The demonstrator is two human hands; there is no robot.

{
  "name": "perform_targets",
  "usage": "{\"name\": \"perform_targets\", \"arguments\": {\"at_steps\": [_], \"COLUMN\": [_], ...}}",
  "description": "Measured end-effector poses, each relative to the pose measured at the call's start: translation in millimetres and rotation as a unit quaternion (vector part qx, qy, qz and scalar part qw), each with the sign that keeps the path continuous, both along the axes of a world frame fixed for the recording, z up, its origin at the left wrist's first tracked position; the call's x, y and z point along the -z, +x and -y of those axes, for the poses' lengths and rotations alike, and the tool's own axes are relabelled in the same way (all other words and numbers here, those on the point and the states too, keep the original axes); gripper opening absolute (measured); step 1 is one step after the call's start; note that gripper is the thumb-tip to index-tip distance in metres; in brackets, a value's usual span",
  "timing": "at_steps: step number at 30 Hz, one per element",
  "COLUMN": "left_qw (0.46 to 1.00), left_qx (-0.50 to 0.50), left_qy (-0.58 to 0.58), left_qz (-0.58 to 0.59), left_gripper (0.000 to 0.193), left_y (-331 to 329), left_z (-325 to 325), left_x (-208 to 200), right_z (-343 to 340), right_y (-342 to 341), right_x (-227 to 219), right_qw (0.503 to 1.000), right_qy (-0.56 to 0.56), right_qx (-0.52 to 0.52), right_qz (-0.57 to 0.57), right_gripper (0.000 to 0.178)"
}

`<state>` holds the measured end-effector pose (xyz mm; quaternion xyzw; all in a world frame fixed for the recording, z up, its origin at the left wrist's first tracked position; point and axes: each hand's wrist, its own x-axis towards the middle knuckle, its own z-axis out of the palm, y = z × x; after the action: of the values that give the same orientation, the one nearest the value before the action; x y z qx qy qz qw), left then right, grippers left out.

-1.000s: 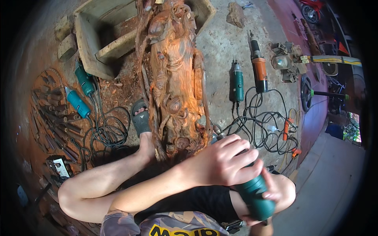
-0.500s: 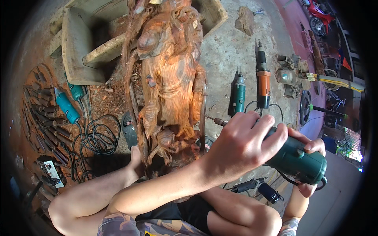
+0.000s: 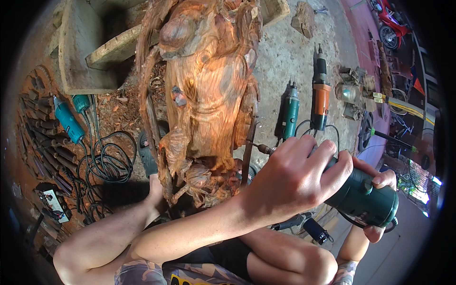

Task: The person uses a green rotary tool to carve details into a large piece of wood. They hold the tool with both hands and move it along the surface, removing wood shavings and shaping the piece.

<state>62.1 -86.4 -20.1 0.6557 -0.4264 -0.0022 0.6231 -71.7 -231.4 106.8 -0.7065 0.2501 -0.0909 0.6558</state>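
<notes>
A dark green die grinder [image 3: 363, 194] lies across both my hands, to the right of the carved wooden figure [image 3: 204, 95]. My left hand [image 3: 297, 175] reaches over from the left and wraps around the front of the grinder. My right hand [image 3: 382, 180] holds its rear body, the thumb and fingers showing on either side. From the front of the tool a thin bit points left, its tip at the reddish-brown carving's right edge; whether it touches the wood I cannot tell. The carving stands between my bent legs.
A green grinder [image 3: 290, 111] and an orange one [image 3: 321, 102] lie right of the carving. At left are a teal grinder [image 3: 69, 121], coiled cables [image 3: 111, 159], and several chisels [image 3: 50, 137]. A weathered wooden frame [image 3: 78, 71] stands at the upper left, a wood chunk [image 3: 302, 20] at top.
The view has shifted, so the carving looks larger and nearer. Both hands keep their hold on the grinder, with its bit still at the carving's right edge.
</notes>
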Motion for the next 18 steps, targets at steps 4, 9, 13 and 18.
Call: {"name": "perform_targets", "arguments": {"at_steps": [4, 9, 13, 18], "left_qw": [1.0, 1.0, 1.0, 1.0], "left_qx": [-0.007, -0.003, -0.001, -0.009], "left_qy": [0.001, -0.006, -0.012, -0.026], "left_qz": [0.003, 0.009, 0.008, 0.012], "left_gripper": [0.04, 0.039, 0.038, 0.032], "left_y": [0.8, 7.7, 11.2, 13.6], "left_z": [1.2, 4.4, 6.4, 8.8], "left_x": [0.8, -0.3, 0.1, 1.0], "right_z": [2.5, 5.3, 6.5, 2.1], "right_y": [1.5, 7.0, 6.9, 9.0], "right_x": [0.4, 2.1, 0.6, 4.3], "right_qw": [0.999, 0.997, 0.998, 0.997], "right_qy": [0.027, 0.048, 0.027, 0.013], "right_qx": [-0.009, -0.032, -0.027, -0.029], "right_qz": [0.016, 0.054, 0.045, 0.066], "right_gripper": [0.083, 0.083, 0.082, 0.082]}}
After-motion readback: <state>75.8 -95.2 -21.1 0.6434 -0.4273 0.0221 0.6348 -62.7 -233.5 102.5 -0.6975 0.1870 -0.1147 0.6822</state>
